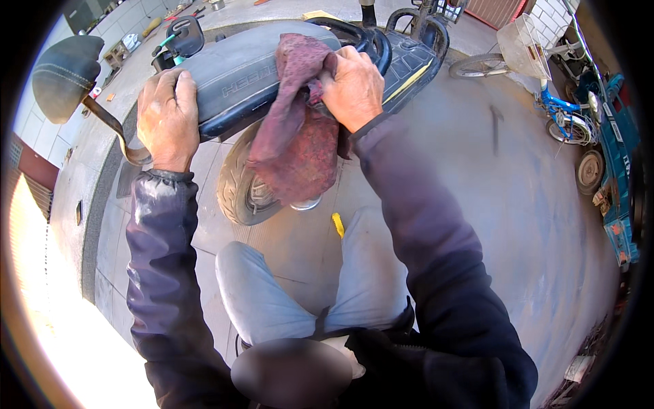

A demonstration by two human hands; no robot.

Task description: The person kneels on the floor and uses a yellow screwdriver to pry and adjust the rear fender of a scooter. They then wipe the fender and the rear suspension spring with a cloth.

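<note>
A dark-seated scooter lies crosswise in front of me, its long grey seat (235,58) at the top of the view. My left hand (167,116) is closed over the seat's left end, with the fingertips curled out of sight on the far side. Bunched in my right hand (353,88) is a stained dark red cloth (296,157), which hangs over the near side of the seat. Its lower part covers some of the dusty wheel (235,184) beneath. A padded backrest (67,76) on a bent metal bar stands to the left of my left hand.
Behind the seat stands a black jug-like container (185,35). A small yellow object (338,225) lies on the paving by my knee. At right are a bicycle with a pale basket (523,46), a small blue bike (560,105) and a blue-green cart (616,136).
</note>
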